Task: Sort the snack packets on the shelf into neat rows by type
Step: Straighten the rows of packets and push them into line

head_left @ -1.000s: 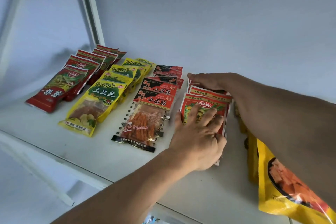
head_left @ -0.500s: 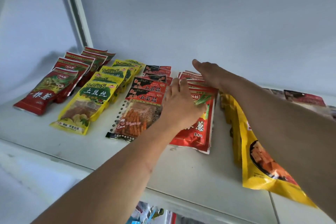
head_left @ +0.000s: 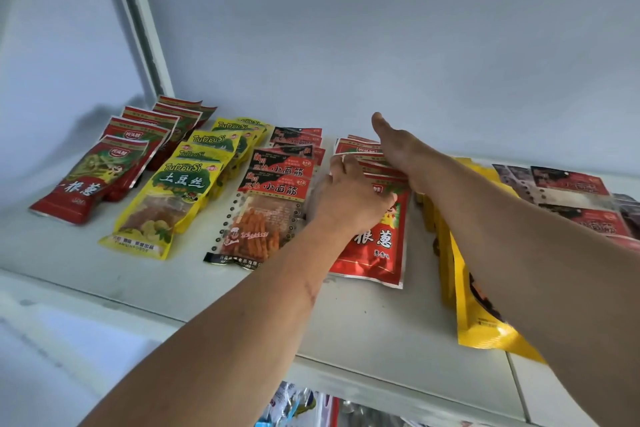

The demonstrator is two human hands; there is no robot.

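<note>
While both hands (head_left: 349, 198) (head_left: 398, 146) press flat, fingers straight, the red packets (head_left: 375, 246) run lengthwise front-to-back

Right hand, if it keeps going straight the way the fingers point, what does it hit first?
Probably the back wall. The right hand lies flat over the red packet row, fingers aimed at the wall, with no packets visible beyond the fingertips; depth is hard to judge.
</note>
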